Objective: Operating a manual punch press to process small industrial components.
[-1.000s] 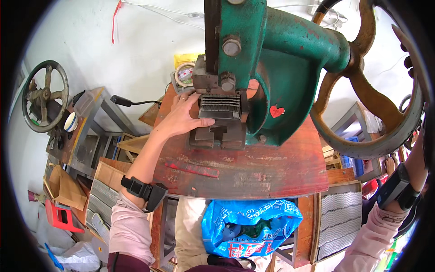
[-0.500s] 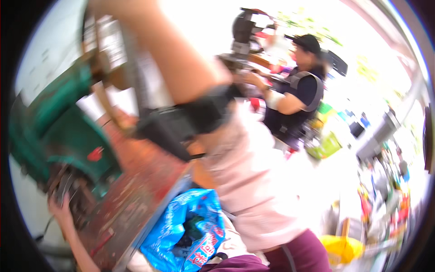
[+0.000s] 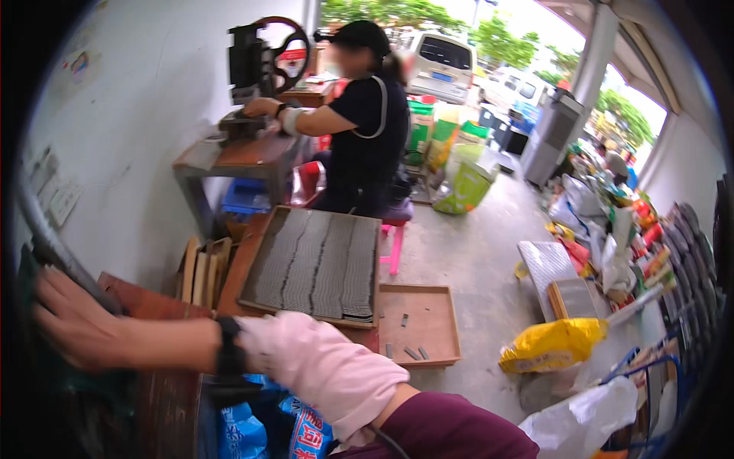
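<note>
My right hand reaches across to the far left with its fingers stretched out, holding nothing that I can see. It is beside a grey curved metal rim. Below it lies the dark green body of a machine, mostly hidden in shadow. Under my forearm runs a worn reddish-brown bench. A wooden tray packed with rows of small grey pieces sits past my forearm. Beside it, a shallower wooden tray holds several loose grey pieces. My left hand is out of view.
A co-worker sits at a small press with a wheel. Blue printed bags lie below my arm. To the right are a yellow bag, a white plastic bag and piled goods. A green-white sack stands behind the co-worker.
The view has swung up and to the right. My right arm, raised toward the top before, now lies across the lower left. My left hand, earlier at the green machine, has left the view.
</note>
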Available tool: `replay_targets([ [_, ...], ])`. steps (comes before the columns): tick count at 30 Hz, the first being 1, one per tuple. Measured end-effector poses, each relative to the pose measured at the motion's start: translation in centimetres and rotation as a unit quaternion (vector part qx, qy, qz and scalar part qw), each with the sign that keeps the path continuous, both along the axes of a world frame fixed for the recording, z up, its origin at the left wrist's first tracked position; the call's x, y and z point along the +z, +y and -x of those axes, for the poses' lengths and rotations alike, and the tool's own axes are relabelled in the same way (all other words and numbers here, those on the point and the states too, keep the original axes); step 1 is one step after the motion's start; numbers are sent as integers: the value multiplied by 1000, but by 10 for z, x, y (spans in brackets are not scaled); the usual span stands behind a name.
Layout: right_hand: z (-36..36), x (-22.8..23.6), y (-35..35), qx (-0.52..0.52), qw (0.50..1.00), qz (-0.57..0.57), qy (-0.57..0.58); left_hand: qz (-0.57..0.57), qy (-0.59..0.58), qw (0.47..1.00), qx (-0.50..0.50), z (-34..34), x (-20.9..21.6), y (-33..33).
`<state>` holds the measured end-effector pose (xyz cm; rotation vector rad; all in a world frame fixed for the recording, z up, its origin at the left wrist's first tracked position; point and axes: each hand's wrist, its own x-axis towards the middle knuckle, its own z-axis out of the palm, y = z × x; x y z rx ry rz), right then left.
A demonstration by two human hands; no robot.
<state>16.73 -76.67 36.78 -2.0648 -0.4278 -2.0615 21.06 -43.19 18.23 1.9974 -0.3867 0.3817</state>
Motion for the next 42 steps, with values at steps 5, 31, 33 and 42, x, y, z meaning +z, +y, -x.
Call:
replay_targets([
  [5,70,-172,45,125,853,-375,341,54,-73,995,-38,18,6,-75],
  [31,119,-176,66,536,433,-662,295,135,-120,945,-272,75,15,-120],
  [33,120,-176,67,523,434,-671,297,136,-123,945,-271,76,12,-118],
  [42,121,-187,76,471,498,-660,308,125,-125,947,-268,81,2,-107],
])
